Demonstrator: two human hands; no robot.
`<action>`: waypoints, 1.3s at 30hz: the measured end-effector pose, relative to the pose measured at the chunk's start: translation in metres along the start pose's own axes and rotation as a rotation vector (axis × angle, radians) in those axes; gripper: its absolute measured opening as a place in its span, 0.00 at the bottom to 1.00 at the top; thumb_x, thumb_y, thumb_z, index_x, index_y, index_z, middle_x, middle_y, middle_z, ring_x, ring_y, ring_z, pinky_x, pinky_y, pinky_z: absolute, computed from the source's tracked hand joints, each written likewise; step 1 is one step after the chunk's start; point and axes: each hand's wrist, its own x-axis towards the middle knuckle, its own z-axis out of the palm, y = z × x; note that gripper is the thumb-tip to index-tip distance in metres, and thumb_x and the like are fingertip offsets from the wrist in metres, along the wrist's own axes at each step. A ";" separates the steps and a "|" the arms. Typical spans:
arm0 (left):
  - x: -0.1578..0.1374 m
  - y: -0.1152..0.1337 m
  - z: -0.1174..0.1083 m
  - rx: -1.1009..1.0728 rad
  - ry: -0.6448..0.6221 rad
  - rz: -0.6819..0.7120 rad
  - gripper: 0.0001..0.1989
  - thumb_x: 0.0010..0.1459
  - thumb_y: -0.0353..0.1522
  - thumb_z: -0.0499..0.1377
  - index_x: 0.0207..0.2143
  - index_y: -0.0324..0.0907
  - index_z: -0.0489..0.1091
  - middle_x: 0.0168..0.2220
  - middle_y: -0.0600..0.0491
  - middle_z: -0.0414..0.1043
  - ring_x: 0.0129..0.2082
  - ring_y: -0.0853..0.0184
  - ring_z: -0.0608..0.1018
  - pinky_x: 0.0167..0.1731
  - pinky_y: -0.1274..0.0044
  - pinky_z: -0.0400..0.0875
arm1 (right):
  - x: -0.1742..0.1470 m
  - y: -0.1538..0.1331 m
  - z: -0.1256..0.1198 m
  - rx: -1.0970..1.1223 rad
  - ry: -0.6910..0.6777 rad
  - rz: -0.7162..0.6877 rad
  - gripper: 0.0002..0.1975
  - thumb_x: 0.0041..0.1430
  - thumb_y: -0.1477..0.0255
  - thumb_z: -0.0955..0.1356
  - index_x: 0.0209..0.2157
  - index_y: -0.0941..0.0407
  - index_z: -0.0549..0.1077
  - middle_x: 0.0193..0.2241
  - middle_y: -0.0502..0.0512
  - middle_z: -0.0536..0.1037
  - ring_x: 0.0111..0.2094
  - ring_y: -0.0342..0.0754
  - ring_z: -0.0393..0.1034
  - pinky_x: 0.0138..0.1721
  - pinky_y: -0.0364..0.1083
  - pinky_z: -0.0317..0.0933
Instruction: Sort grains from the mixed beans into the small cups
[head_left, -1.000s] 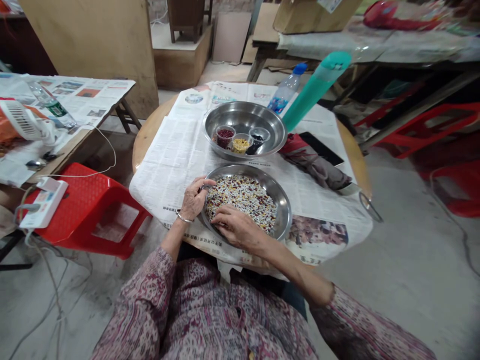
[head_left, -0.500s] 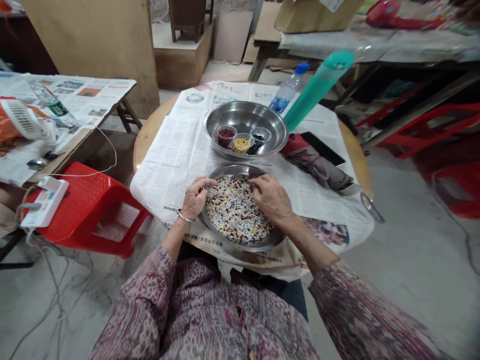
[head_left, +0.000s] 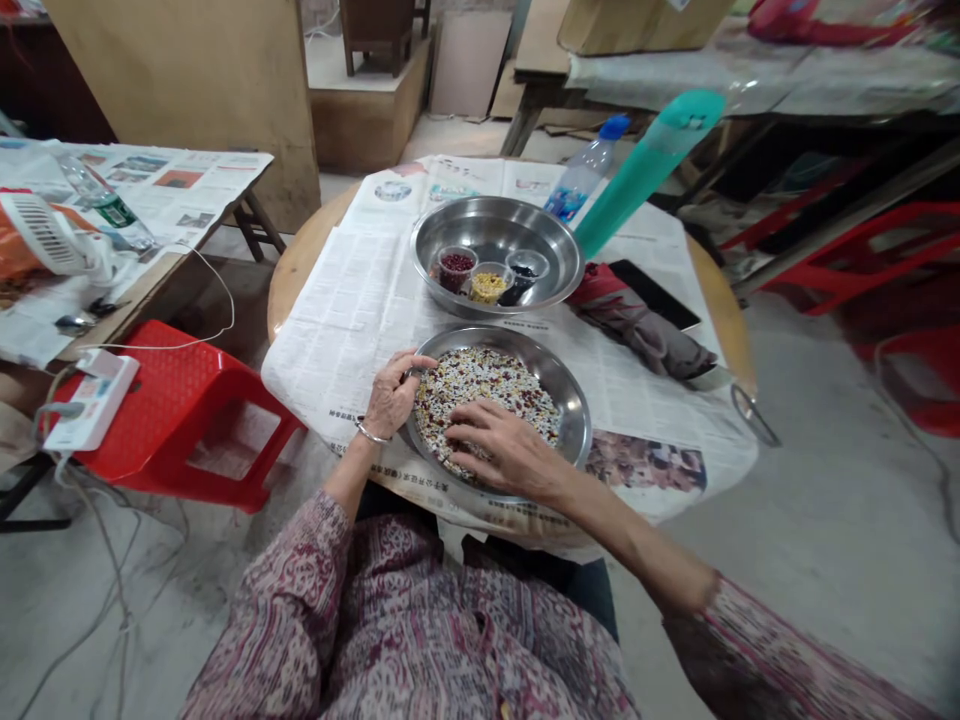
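My left hand [head_left: 393, 394] grips the left rim of the near steel basin [head_left: 577, 412], thumb and fingers closed around its edge. A mix of white grains with dark red, yellow and black pieces [head_left: 511, 380] covers the basin's bottom. Over the front part of that mix lies my right hand [head_left: 504, 447], palm down, fingers apart and touching the grains. Just behind, a second steel basin [head_left: 544, 222] holds three clear cups: one of dark red beans [head_left: 456, 264], one of yellow grains [head_left: 489, 288] and one of black beans [head_left: 519, 290].
Newspaper [head_left: 345, 300] covers the round table. A water bottle [head_left: 581, 178], a green tube-like object [head_left: 649, 170], a folded umbrella [head_left: 649, 335] and a black phone [head_left: 654, 294] lie or stand to the right. On the left, a red stool [head_left: 180, 410] carries a power strip [head_left: 94, 402].
My right hand has moved from the basin's upper right edge toward me and left, its fingers now spread over the grains. My left hand stays on the rim.
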 end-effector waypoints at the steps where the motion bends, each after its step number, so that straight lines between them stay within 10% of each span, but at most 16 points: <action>1: 0.000 0.000 0.000 0.004 0.001 0.000 0.18 0.52 0.20 0.50 0.38 0.41 0.76 0.48 0.50 0.74 0.55 0.63 0.72 0.59 0.71 0.62 | -0.009 0.006 -0.003 -0.015 0.006 0.018 0.09 0.62 0.70 0.66 0.42 0.54 0.76 0.45 0.58 0.75 0.47 0.53 0.66 0.50 0.55 0.66; 13: 0.001 0.001 -0.001 -0.001 -0.004 -0.012 0.18 0.52 0.21 0.51 0.38 0.42 0.76 0.48 0.50 0.73 0.56 0.64 0.71 0.60 0.72 0.61 | -0.010 0.060 0.000 -0.270 0.330 0.507 0.14 0.61 0.74 0.63 0.45 0.56 0.75 0.45 0.62 0.75 0.48 0.56 0.67 0.50 0.55 0.66; 27: 0.001 -0.002 0.000 -0.005 -0.006 0.003 0.17 0.53 0.22 0.51 0.39 0.42 0.76 0.48 0.51 0.73 0.55 0.65 0.71 0.59 0.72 0.61 | -0.013 -0.019 0.010 0.119 -0.011 0.114 0.11 0.63 0.76 0.63 0.42 0.52 0.74 0.39 0.56 0.74 0.42 0.48 0.69 0.43 0.49 0.69; 39: 0.001 -0.001 0.000 -0.002 0.000 -0.001 0.18 0.52 0.21 0.51 0.39 0.42 0.77 0.47 0.50 0.74 0.55 0.64 0.72 0.60 0.71 0.61 | -0.029 0.057 -0.002 -0.218 0.282 0.588 0.14 0.62 0.74 0.62 0.44 0.57 0.76 0.40 0.62 0.74 0.43 0.55 0.70 0.45 0.52 0.67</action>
